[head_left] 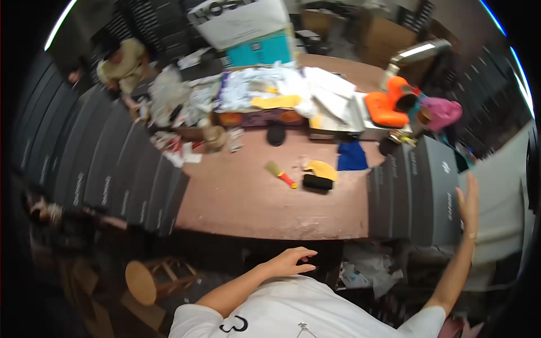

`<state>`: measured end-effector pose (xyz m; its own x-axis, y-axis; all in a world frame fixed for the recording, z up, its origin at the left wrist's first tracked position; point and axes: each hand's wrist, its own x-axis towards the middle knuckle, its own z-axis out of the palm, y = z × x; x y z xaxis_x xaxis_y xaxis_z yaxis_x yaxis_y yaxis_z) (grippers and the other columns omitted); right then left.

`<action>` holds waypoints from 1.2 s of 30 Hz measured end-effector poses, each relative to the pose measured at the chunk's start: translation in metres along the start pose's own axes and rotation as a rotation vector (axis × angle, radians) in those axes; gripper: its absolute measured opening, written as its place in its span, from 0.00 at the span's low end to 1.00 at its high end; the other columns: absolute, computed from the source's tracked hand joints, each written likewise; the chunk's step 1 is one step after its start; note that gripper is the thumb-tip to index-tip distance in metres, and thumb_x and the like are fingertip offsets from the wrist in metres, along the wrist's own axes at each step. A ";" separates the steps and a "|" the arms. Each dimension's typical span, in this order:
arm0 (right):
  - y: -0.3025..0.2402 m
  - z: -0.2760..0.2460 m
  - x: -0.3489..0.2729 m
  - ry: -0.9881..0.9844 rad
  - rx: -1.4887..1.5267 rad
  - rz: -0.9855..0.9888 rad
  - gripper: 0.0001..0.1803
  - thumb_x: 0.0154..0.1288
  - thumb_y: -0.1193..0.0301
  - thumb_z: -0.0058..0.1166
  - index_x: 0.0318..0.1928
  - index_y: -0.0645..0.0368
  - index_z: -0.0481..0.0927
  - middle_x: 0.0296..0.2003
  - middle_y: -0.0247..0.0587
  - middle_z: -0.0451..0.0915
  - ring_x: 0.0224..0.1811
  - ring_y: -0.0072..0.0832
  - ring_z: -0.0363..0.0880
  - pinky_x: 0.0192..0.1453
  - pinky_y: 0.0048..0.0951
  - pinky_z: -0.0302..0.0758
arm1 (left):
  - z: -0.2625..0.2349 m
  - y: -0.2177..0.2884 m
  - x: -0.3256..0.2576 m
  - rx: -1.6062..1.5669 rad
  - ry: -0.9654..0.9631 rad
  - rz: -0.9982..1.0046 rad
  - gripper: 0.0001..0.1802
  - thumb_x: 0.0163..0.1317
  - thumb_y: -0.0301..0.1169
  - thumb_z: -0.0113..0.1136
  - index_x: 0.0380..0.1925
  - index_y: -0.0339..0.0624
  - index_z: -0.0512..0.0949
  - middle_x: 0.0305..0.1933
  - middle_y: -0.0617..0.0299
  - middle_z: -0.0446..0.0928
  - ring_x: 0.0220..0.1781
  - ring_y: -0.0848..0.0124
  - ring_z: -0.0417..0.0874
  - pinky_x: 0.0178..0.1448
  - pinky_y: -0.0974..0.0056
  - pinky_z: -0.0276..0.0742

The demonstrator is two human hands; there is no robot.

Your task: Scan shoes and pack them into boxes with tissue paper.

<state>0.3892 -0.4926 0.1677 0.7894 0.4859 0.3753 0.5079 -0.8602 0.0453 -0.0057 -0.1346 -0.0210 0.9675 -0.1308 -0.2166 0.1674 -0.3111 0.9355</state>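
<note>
My right hand (469, 204) is stretched out flat along the right face of a row of grey boxes (442, 191) at the table's right side. It looks to be touching the outermost box. My left hand (290, 262) hovers before my body, below the table's front edge, fingers apart and holding nothing. On the pinkish tabletop (242, 191) lies a brush (280, 174) with a red and yellow handle. Beside it are a black block-like object (318, 183) and a yellow cloth (322, 169). A blue cloth (352, 156) lies close to the grey boxes.
More grey boxes (118, 163) stand in a long row on the left. White papers (332, 93), an orange tape dispenser-like object (389, 107) and a tray of pale crumpled material (248, 90) fill the back. A wooden stool (142, 281) stands lower left. Another person (127, 65) is at far left.
</note>
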 end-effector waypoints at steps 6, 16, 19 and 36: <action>-0.268 -0.054 -0.003 -0.402 0.835 -0.537 0.28 0.53 0.79 0.60 0.57 0.62 0.73 0.49 0.47 0.77 0.46 0.36 0.78 0.52 0.33 0.73 | -0.100 0.152 -0.109 0.108 0.411 0.516 0.22 0.63 0.36 0.60 0.52 0.33 0.74 0.51 0.50 0.76 0.52 0.57 0.78 0.59 0.55 0.72; -0.664 -0.168 -0.075 -0.044 0.887 -1.605 0.41 0.53 0.69 0.64 0.68 0.53 0.62 0.63 0.53 0.63 0.61 0.52 0.67 0.63 0.46 0.67 | -0.088 0.242 -0.266 0.375 0.753 1.032 0.07 0.50 0.28 0.60 0.28 0.37 0.77 0.31 0.62 0.76 0.34 0.66 0.78 0.47 0.62 0.75; -0.759 -0.211 -0.103 0.466 0.893 -1.612 0.44 0.48 0.66 0.68 0.68 0.46 0.63 0.66 0.52 0.59 0.66 0.51 0.60 0.66 0.50 0.62 | -0.079 0.222 -0.296 0.448 1.061 1.062 0.13 0.52 0.28 0.60 0.38 0.35 0.81 0.36 0.59 0.79 0.35 0.65 0.80 0.44 0.62 0.78; -0.632 -0.147 -0.045 0.646 0.926 -1.286 0.37 0.36 0.71 0.66 0.56 0.41 0.78 0.60 0.50 0.64 0.58 0.48 0.65 0.54 0.44 0.70 | -0.131 0.051 -0.326 -0.852 1.373 0.690 0.45 0.60 0.62 0.52 0.62 0.31 0.64 0.59 0.48 0.73 0.58 0.53 0.76 0.62 0.49 0.70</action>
<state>-0.0182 0.0063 0.2583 -0.3952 0.4044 0.8248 0.8559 0.4882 0.1707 -0.2872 0.0151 0.1341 0.2687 0.9426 0.1981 -0.6962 0.0479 0.7163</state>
